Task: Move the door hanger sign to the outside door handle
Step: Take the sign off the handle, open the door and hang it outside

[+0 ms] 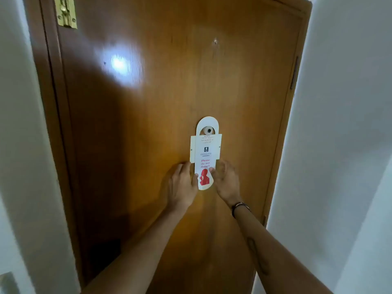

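A white door hanger sign (205, 153) with red "Please do not disturb" lettering and a red figure hangs by its loop on a small round peg (208, 130) in the middle of a wooden door (148, 102). My left hand (182, 183) grips the sign's lower left edge, thumb on its front. My right hand (224, 181) holds the lower right edge, thumb on the front too. A white holder plate sits behind the sign's upper part. No door handle is in view.
A brass bolt latch (65, 11) is at the door's top left. White walls (343, 124) flank the door on both sides. Hinges (294, 73) run down the right edge. A dark wristband (239, 206) is on my right wrist.
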